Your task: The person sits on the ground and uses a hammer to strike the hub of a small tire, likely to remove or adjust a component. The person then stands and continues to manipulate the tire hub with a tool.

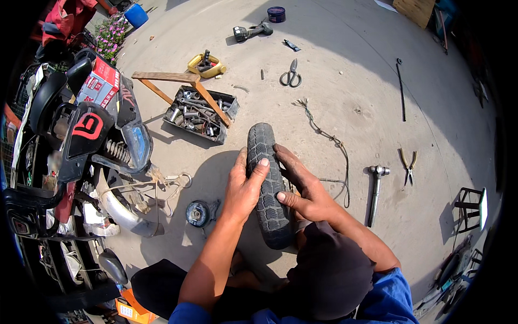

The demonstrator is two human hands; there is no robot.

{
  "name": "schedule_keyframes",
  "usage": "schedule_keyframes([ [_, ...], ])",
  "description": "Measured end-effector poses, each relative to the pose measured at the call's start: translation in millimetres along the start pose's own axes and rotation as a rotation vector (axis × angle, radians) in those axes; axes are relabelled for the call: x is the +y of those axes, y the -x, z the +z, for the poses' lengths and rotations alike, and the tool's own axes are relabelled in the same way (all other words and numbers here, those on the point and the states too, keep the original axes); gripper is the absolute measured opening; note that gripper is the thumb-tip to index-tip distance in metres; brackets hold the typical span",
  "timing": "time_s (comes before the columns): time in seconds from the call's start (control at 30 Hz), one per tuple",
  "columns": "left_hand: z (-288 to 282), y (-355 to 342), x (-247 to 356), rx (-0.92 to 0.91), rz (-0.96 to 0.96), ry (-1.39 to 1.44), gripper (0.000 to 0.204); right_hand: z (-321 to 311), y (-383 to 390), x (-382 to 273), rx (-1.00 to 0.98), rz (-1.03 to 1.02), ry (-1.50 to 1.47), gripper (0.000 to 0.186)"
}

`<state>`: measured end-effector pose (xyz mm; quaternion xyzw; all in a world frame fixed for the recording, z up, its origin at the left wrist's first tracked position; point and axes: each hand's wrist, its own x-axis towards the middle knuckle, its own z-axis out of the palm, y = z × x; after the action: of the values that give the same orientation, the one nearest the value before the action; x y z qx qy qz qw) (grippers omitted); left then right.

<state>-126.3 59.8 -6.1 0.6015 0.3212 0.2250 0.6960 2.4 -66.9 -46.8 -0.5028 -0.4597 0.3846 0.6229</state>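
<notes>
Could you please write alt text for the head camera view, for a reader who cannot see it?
Both hands, left hand and right hand, grip an upright black tyre on a concrete floor. A hammer, pliers, scissors and a tray of sockets lie around; a motorbike stands at left.

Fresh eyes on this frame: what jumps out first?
Dead centre, a black knobbly tyre stands upright on the concrete, gripped by the left hand and right hand. To the left looms a partly stripped motorcycle; above the tyre sits a tray of sockets and wrenches. A hammer and pliers lie to the right.
</notes>
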Motion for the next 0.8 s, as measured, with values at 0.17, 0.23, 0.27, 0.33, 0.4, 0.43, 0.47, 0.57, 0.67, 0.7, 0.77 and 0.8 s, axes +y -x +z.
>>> schedule_keyframes([
  [0.17,4.1,-0.6,1.1,0.164,-0.005,-0.122,0.053,-4.7,6.8,3.6,0.07,0.003,0.096,0.094],
  [0.23,-4.3,-1.8,3.1,0.11,-0.043,-0.043,0.053,-9.5,7.9,-0.1,0.14,0.045,0.155,0.087],
  [0.27,-7.2,-2.2,3.1,0.084,-0.062,-0.003,0.053,-12.2,9.1,-0.6,0.175,0.068,0.184,0.083],
  [0.33,-9.1,-1.3,2.7,0.099,-0.037,0.02,0.054,-15.1,16.4,12.2,0.318,0.07,0.151,0.058],
  [0.4,-16.1,-0.3,3.3,0.101,-0.033,-0.027,0.059,-16.2,29.9,23.0,0.403,0.243,-0.048,0.04],
  [0.43,-18.1,-0.2,2.1,0.104,-0.035,-0.035,0.06,-16.9,40.0,30.4,0.449,0.278,-0.071,0.035],
  [0.47,-20.1,-0.2,0.7,0.107,-0.036,-0.043,0.06,-17.1,52.0,39.7,0.495,0.313,-0.094,0.03],
  [0.57,-24.2,-0.1,3.4,0.109,-0.028,-0.134,0.061,-23.5,98.5,71.3,0.589,0.316,-0.008,0.018],
  [0.67,-30.5,-3.2,2.3,0.128,-0.028,-0.172,0.061,-42.5,152.4,94.1,0.755,0.422,0.178,0.01],
  [0.7,-34.3,-3.4,2.7,0.145,-0.029,-0.173,0.061,-53.5,165.2,93.1,0.795,0.476,0.182,0.009],
  [0.77,-32.4,-5.4,8.1,0.167,-0.043,-0.213,0.063,-91.6,205.2,114.1,0.928,0.419,0.414,0.005],
  [0.8,-31.0,-6.2,9.9,0.177,-0.05,-0.233,0.063,-115.2,225.6,125.9,0.99,0.465,0.467,0.009],
])
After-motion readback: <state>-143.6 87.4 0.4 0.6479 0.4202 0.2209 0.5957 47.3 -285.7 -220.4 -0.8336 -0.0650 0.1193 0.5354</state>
